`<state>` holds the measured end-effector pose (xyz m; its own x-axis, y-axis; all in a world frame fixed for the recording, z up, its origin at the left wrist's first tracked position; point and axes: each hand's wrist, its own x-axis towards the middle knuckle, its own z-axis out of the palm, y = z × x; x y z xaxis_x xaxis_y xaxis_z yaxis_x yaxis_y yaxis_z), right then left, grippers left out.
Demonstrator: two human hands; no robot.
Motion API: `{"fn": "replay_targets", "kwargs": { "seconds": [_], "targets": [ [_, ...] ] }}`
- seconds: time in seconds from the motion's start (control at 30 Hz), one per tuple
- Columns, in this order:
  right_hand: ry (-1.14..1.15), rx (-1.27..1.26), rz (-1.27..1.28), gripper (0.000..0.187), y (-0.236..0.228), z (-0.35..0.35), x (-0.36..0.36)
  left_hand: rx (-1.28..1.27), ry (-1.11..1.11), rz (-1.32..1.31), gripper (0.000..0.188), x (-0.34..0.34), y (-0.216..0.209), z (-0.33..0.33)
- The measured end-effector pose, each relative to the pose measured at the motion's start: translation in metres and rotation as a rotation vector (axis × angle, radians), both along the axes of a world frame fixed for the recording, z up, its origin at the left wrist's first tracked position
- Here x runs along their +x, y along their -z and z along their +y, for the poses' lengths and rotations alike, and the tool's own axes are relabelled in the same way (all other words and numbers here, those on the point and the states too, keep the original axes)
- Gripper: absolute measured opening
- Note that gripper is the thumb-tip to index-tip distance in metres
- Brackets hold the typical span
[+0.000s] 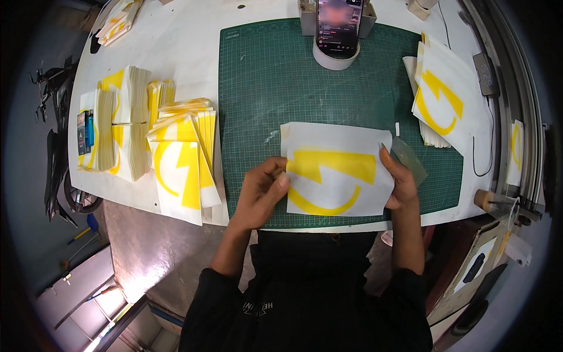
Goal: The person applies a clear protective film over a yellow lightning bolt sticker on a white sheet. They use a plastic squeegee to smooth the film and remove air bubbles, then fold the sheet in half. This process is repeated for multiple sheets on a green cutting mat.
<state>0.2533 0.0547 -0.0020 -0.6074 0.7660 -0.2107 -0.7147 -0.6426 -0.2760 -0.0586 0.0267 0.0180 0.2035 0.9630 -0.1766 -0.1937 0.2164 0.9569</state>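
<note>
A white sheet with a yellow printed shape (337, 182) is held between my two hands over the near part of the green cutting mat (305, 82). At its left edge, the fingers and thumb of my left hand (262, 192) are closed on it. My right hand (403, 183) grips the right edge, thumb on top and the other fingers mostly hidden behind. Just beyond my right hand lies a greyish translucent flat piece (411, 161), partly covered by the hand. Whether the sheet is one layer or folded, I cannot tell.
Several stacks of yellow-printed sheets (132, 126) and a loose fanned pile (176, 167) sit at the left. More printed sheets (437, 88) lie at the right. A phone (338, 26) stands in a round white holder (335, 60) at the back. A small dark box with a cable (485, 74) lies far right.
</note>
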Motion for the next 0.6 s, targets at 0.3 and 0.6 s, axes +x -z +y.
{"fn": "replay_targets", "kwargs": {
  "seconds": [0.3, 0.6],
  "targets": [
    [0.008, -0.1, -0.476, 0.05, -0.01, 0.009, 0.006, 0.367, 0.386, 0.444, 0.027, -0.005, -0.041, 0.042],
    [-0.025, 0.018, -0.23, 0.057, 0.005, 0.011, 0.014, -0.06, 0.45, -0.041, 0.035, -0.006, 0.006, 0.045]
  ]
}}
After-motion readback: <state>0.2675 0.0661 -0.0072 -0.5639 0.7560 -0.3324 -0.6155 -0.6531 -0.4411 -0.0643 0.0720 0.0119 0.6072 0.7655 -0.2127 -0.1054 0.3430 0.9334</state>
